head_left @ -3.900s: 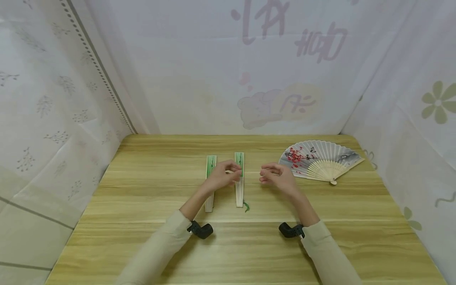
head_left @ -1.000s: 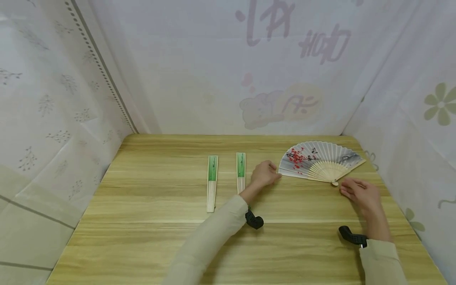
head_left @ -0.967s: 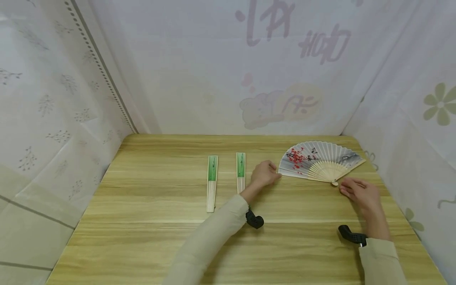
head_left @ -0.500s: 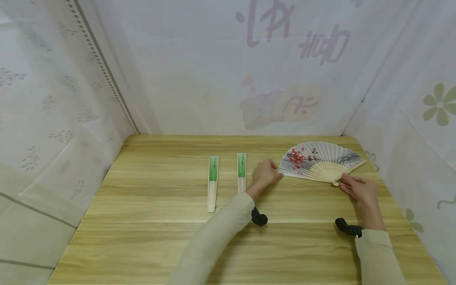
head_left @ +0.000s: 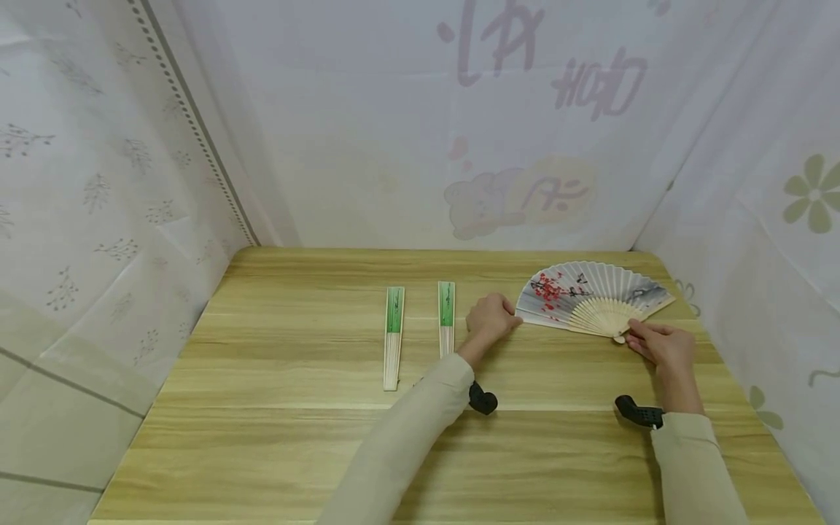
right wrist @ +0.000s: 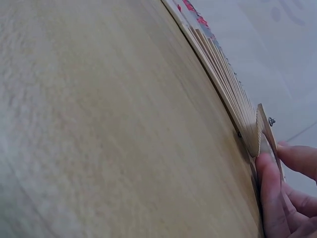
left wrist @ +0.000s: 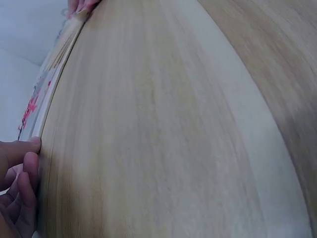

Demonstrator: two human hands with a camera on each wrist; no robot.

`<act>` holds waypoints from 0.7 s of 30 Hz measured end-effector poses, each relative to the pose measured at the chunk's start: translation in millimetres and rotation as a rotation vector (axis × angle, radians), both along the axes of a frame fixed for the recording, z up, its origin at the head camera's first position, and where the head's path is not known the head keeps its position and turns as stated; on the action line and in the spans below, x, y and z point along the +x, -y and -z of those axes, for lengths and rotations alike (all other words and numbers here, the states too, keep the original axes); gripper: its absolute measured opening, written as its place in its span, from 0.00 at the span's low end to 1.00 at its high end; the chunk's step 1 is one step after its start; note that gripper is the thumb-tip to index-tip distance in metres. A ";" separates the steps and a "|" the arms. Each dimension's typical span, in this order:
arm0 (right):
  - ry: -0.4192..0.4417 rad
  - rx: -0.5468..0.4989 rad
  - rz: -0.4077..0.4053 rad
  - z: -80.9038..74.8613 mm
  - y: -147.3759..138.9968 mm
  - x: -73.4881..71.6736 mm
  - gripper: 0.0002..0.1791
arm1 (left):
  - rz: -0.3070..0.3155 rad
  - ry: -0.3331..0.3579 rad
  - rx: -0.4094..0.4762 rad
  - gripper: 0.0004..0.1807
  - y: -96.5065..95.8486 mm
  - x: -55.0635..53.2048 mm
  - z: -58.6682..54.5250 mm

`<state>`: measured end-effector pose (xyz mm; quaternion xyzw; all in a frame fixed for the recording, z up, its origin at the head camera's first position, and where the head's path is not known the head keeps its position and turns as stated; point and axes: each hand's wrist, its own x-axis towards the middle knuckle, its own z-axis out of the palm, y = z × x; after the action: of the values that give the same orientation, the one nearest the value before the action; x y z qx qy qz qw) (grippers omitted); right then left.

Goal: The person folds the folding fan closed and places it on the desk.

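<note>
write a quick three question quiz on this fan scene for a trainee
1. Multiple choice: where does the right hand grip the open fan?
a) on its red blossoms
b) near its pivot
c) at the middle of its curved rim
2. True or false: the left hand touches the open fan's left corner.
3. Fill in the blank: the two green fans lie ____ on the wooden table. (folded or spread)

Key: 1. b; 2. true; 3. folded
</note>
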<state>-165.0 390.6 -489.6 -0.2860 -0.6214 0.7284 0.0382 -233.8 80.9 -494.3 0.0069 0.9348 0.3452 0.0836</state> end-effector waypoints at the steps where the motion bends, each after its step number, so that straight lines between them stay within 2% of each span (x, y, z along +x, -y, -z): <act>1: 0.001 0.005 -0.002 0.4 -0.5 -0.3 0.06 | 0.003 0.000 0.001 0.12 0.2 -0.3 -0.3; 6: 0.014 0.032 -0.008 2.0 -1.6 -1.9 0.04 | 0.017 0.018 0.009 0.12 1.6 -1.0 -0.3; 11: 0.039 0.052 -0.010 2.3 -1.4 -2.9 0.08 | 0.059 0.019 0.033 0.11 3.6 -3.3 1.4; 16: 0.064 0.043 -0.011 1.8 -1.8 -4.9 0.10 | 0.101 0.018 0.049 0.10 5.7 -5.0 3.4; 21: 0.106 0.007 -0.026 0.0 -4.0 -6.7 0.10 | 0.139 -0.013 0.039 0.10 6.2 -4.7 3.7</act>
<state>-171.7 394.5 -489.7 -0.3158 -0.6288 0.7106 -0.0033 -238.5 74.7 -498.0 0.0758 0.9257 0.3565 0.1015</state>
